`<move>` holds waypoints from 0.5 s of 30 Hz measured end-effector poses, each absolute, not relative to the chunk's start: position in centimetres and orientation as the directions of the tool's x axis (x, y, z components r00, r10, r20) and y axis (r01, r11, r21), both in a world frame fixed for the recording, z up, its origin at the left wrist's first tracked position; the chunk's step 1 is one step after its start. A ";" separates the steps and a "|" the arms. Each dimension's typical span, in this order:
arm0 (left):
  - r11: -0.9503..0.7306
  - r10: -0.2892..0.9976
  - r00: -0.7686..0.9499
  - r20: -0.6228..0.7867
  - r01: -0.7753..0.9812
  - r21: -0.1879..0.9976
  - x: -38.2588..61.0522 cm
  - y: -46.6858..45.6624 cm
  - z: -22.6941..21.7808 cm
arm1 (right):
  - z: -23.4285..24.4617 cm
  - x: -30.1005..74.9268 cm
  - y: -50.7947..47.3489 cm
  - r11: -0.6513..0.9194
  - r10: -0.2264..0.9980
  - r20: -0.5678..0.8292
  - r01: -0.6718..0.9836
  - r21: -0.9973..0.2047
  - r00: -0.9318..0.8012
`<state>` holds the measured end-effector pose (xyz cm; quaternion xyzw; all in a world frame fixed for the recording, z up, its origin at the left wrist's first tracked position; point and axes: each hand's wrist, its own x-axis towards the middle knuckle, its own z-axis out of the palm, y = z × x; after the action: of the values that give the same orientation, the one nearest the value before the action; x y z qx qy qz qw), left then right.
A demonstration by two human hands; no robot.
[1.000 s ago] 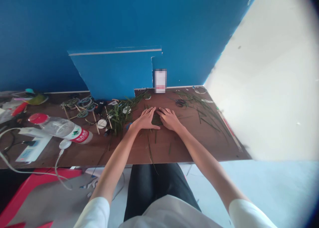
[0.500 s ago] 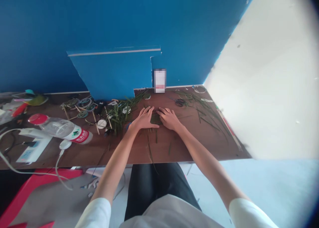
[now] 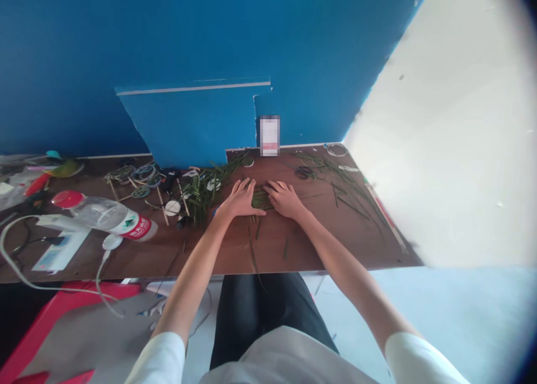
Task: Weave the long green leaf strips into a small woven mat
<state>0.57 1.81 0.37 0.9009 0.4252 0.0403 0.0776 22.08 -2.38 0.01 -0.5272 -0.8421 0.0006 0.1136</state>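
My left hand (image 3: 241,200) lies palm down on the brown table (image 3: 310,244), its fingers spread and the thumb pointing right. Facing it, my right hand (image 3: 286,198) rests flat with its fingers stretched to the left. Between and partly under both hands is a small mat of green grass blades (image 3: 262,197) laid side by side. Its outer edges are hidden by my palms. Loose blades stick out towards the table's front edge, and a short blade (image 3: 286,248) lies near my right wrist.
A heap of grass (image 3: 201,199) lies left of my hands; loose blades (image 3: 356,202) are scattered at right. Scissors (image 3: 302,172) lie behind my right hand. At left are a plastic bottle (image 3: 104,215) on its side, a power strip (image 3: 62,247) with cables, and a white disc (image 3: 172,207).
My left hand has shifted slightly left, and a little more of the grass mat shows between my hands. My right hand has hardly moved.
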 end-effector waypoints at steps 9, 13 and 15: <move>-0.750 0.661 0.728 0.182 0.629 0.204 0.2 1.1 2.0 | -0.4 22.1 -2.1 0.438 0.890 0.200 0.890 -0.126 -0.409; -0.794 0.607 0.774 0.180 0.584 0.169 0.0 1.5 1.8 | -0.2 22.1 -2.2 0.437 0.890 0.202 0.891 -0.122 -0.409; -0.805 0.593 0.786 0.178 0.573 0.155 -0.1 1.7 1.7 | -0.1 22.2 -2.3 0.443 0.887 0.201 0.889 -0.120 -0.415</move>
<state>-0.12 1.67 1.65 0.9437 0.3087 0.1092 0.0463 22.15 -2.31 -0.07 -0.5278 -0.8412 -0.0027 0.1178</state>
